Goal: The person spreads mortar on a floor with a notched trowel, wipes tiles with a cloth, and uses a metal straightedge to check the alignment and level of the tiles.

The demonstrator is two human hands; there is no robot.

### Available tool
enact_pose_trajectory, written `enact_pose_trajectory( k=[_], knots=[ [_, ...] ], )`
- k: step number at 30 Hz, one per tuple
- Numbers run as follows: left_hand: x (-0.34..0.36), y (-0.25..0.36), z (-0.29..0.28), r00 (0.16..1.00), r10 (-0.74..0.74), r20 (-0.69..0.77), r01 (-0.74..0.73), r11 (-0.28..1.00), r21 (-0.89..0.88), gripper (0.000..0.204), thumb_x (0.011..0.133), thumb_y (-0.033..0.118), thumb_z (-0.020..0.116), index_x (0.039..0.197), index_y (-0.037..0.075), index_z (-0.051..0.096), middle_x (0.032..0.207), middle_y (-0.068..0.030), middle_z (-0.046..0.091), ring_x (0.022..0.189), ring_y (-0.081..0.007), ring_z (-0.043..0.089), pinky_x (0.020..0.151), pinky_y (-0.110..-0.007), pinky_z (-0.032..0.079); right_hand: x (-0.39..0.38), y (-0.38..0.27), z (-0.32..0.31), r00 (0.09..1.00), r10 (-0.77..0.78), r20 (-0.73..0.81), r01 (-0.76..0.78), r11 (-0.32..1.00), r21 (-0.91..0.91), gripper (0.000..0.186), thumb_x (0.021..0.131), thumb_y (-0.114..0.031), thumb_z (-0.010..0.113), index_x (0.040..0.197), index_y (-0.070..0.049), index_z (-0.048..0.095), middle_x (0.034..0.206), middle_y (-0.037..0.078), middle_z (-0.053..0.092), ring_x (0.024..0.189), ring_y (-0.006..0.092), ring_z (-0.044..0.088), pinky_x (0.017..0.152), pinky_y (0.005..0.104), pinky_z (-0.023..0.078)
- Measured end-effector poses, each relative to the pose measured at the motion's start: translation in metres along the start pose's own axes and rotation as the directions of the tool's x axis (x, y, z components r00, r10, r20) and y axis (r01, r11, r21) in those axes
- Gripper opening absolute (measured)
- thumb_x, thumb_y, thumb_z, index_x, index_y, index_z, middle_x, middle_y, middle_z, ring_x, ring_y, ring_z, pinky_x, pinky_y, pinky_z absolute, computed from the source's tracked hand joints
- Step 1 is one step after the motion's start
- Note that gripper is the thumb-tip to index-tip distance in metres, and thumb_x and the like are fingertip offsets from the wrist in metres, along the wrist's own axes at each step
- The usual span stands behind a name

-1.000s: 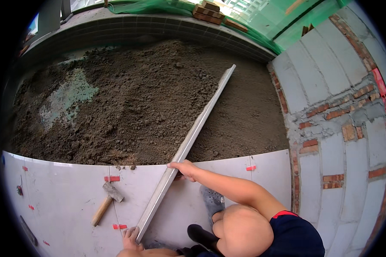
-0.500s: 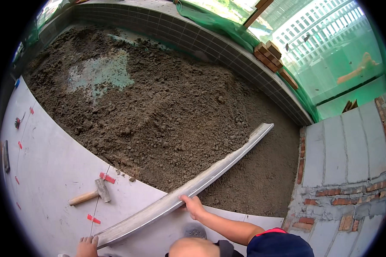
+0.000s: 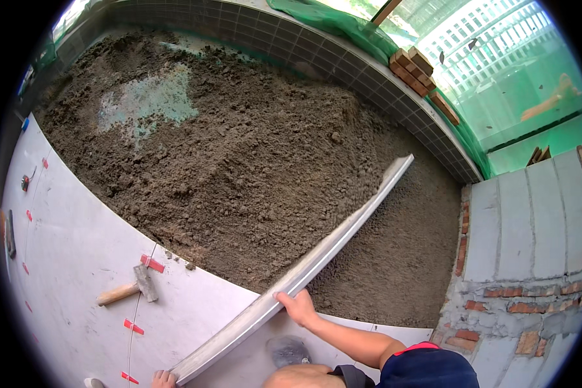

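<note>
A long pale metal screed bar (image 3: 346, 236) lies slantwise across the damp, dark mortar bed (image 3: 258, 174), its far end near the tiled wall. My right hand (image 3: 297, 306) grips the bar's near half, with the thumb on its top face. At the bar's near end my left hand (image 3: 164, 379) has its fingers closed round the edge; the lower picture border cuts off the rest of this hand. Left of the bar the mortar is lumpy and heaped. A smoother, lower strip of mortar (image 3: 388, 278) lies to its right.
Large pale floor tiles (image 3: 194, 304) with red levelling wedges (image 3: 134, 326) border the mortar. A wooden-handled hammer (image 3: 145, 283) and a tape measure (image 3: 26, 182) lie on them. Dark wall tiles (image 3: 343, 64) run behind; bricks (image 3: 412, 71) sit on the ledge. A partly bricked wall (image 3: 517, 239) stands right.
The screed bar has swung steeper, its far end moving farther away over the mortar. My left hand has shifted right with the near end. The view has tilted slightly.
</note>
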State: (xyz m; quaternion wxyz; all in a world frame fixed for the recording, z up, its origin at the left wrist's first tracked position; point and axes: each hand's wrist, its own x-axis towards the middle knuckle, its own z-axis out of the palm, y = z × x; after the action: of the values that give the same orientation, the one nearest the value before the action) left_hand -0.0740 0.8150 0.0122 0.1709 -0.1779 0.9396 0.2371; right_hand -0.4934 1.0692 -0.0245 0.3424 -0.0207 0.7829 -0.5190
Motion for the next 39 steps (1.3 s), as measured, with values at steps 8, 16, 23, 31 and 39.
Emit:
enact_pose_trajectory(
  k=[8, 16, 23, 31, 39],
  knots=[
    [0.032, 0.010, 0.000, 0.978, -0.167, -0.126, 0.149, 0.979, -0.140, 0.031, 0.072, 0.011, 0.062, 0.101, 0.000, 0.059, 0.092, -0.0236, 0.057, 0.083, -0.0437, 0.054, 0.072, -0.050, 0.046, 0.104, -0.088, 0.042, 0.993, 0.023, 0.113, -0.025, 1.000, 0.016, 0.033, 0.082, -0.026, 0.063, 0.085, 0.007, 0.066, 0.077, 0.013, 0.068, 0.066, 0.0215, 0.067, 0.057, 0.0345, 0.057],
    [0.034, 0.045, 0.009, 0.980, -0.091, -0.179, 0.080, 0.995, -0.065, 0.050, 0.071, 0.006, 0.062, 0.120, 0.006, 0.059, 0.128, -0.0194, 0.055, 0.119, -0.0415, 0.050, 0.104, -0.049, 0.040, 0.056, -0.090, 0.005, 0.994, 0.091, -0.052, -0.092, 0.996, -0.007, 0.034, 0.079, -0.020, 0.061, 0.099, 0.007, 0.062, 0.091, 0.014, 0.066, 0.081, 0.0195, 0.062, 0.066, 0.0334, 0.050],
    [0.075, 0.067, -0.004, 1.000, 0.007, -0.027, -0.012, 0.977, -0.214, 0.047, 0.077, 0.005, 0.060, 0.123, 0.003, 0.056, 0.124, -0.0225, 0.056, 0.116, -0.0437, 0.050, 0.101, -0.050, 0.041, 0.065, -0.056, -0.055, 0.967, 0.168, -0.190, -0.157, 0.985, 0.070, 0.031, 0.082, -0.020, 0.057, 0.095, 0.008, 0.060, 0.086, 0.016, 0.065, 0.072, 0.0241, 0.065, 0.060, 0.0377, 0.055],
    [0.074, 0.068, 0.016, 0.981, -0.096, -0.168, 0.037, 0.945, -0.324, 0.048, 0.079, 0.005, 0.061, 0.126, 0.001, 0.053, 0.116, -0.0258, 0.058, 0.106, -0.0438, 0.055, 0.090, -0.047, 0.046, 0.143, -0.118, 0.005, 0.998, -0.045, -0.044, 0.038, 0.986, -0.165, 0.039, 0.079, -0.028, 0.058, 0.088, 0.009, 0.063, 0.076, 0.018, 0.066, 0.065, 0.0277, 0.067, 0.059, 0.0383, 0.055],
    [0.000, 0.113, 0.048, 0.968, -0.234, -0.091, 0.166, 0.870, -0.465, 0.057, 0.075, 0.003, 0.061, 0.131, 0.001, 0.049, 0.116, -0.0286, 0.057, 0.102, -0.0478, 0.054, 0.087, -0.050, 0.047, 0.084, -0.114, 0.027, 0.995, -0.046, 0.094, 0.076, 0.935, -0.347, 0.054, 0.080, -0.032, 0.061, 0.113, 0.010, 0.052, 0.100, 0.027, 0.065, 0.096, 0.0362, 0.066, 0.086, 0.0413, 0.051]
  ],
)
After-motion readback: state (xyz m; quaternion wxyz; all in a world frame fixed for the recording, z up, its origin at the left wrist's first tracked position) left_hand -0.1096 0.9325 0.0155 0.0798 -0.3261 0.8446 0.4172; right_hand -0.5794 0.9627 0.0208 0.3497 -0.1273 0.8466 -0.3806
